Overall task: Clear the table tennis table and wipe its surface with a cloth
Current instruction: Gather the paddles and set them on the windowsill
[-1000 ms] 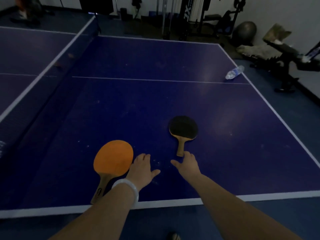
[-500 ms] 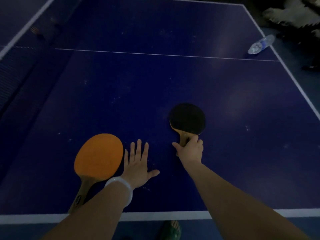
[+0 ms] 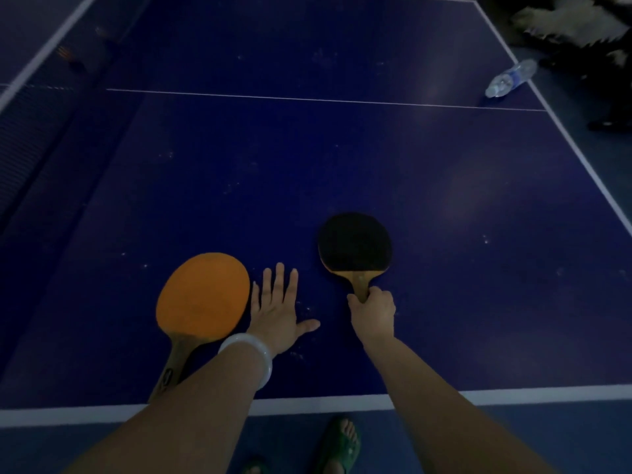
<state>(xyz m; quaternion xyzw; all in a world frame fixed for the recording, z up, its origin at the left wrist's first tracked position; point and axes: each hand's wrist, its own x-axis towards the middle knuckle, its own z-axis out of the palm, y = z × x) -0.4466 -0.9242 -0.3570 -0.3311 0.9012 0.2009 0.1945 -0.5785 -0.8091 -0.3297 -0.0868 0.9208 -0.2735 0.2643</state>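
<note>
Two paddles and one bottle lie on the table (image 3: 376, 159); no cloth in view. Dim light, head view.

Left to right:
- Orange paddle (image 3: 203, 297), face up, at 7 o'clock of the view, handle pointing toward the near edge and partly hidden under the left forearm.
- Left hand (image 3: 278, 311), flat on the surface, fingers straight and spread, holding nothing. Its little finger lies just beside the orange blade; contact cannot be told. White bangle (image 3: 249, 354) on the wrist.
- Black paddle (image 3: 355, 242), at 12 o'clock from the right hand, blade flat on the surface.
- Right hand (image 3: 372, 313), fingers curled round the end of the black paddle's handle; a closed grasp.
- Bottle (image 3: 511, 78), on its side at 1 o'clock, well apart from both hands, close to the right sideline.

Step in hand, by judgement: clearing, first item. Black paddle gripped but apparently not raised. Wiping not begun; pale specks dot the surface.

Next move likely calls for lifting the black paddle straight up, then turning the left hand toward 9 o'clock to take the orange handle, which the forearm now covers.

Edges and room: near edge line runs just under both forearms, so withdrawal toward 6 o'clock is short. Open surface from 10 to 2 o'clock. The bottle sits near the right edge and could roll off if nudged.
</note>
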